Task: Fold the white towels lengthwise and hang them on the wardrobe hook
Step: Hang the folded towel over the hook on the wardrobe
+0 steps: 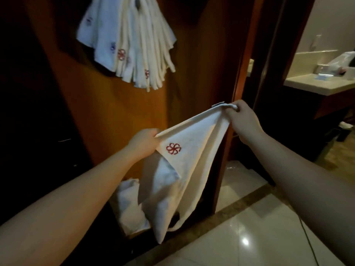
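While the wooden wardrobe (107, 104) fills the left and middle of the view, its orange-brown panel stands behind everything else. At the top of that panel a thick bunch of folded white towels (134, 45) hangs from the wardrobe hook (137, 1), fanning downward, several showing small red or blue emblems. Below and in front, a single white towel (184, 169) is stretched between two hands, its top edge running upward from left to right and the rest drooping in loose folds toward the wardrobe's lower part. More white cloth (130, 204) lies low inside the wardrobe, just behind the hanging end. To the right, a pale counter surface (315, 85) carries a plastic bag and small items, blurred. The glossy tiled floor (249, 237) spreads at lower right. The left hand (144, 143) grips the towel's lower corner, fingers clamped on the cloth. The right hand (243, 120) pinches the higher corner, fingers curled round it. A red flower emblem (173, 148) sits near the left hand's corner.
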`<action>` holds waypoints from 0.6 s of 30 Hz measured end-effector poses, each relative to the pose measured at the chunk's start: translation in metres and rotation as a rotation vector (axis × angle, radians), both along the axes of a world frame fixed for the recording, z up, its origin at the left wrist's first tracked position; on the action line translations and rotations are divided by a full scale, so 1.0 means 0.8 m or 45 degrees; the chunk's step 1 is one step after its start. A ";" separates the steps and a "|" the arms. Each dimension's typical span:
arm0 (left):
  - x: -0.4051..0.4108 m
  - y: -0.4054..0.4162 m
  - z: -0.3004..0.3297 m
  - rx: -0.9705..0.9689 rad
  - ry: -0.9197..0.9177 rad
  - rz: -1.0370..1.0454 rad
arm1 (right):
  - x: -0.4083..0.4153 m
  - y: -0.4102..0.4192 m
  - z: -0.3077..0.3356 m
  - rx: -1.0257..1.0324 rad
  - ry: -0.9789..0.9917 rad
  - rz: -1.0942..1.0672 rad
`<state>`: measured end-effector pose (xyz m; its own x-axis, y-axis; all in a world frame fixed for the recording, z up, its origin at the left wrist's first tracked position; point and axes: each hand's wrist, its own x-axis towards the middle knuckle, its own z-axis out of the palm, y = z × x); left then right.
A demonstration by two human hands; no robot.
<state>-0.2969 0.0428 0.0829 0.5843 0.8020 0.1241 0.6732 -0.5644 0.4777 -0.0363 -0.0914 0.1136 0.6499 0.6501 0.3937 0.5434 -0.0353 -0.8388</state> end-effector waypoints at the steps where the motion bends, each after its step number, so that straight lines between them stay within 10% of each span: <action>1: -0.028 0.006 0.000 -0.006 0.043 0.061 | -0.009 0.004 0.004 -0.004 0.003 0.009; 10: -0.218 0.022 0.013 -0.012 0.062 0.414 | -0.058 0.023 0.015 -0.074 -0.064 0.166; 18: -0.279 0.008 0.008 -0.843 -1.359 0.281 | -0.061 0.021 0.008 0.035 0.316 0.306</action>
<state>-0.5204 0.0488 0.0896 0.2889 0.9573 -0.0109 -0.1683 0.0620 0.9838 -0.0852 -0.0747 0.1197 0.5576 0.7875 0.2626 0.3128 0.0937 -0.9452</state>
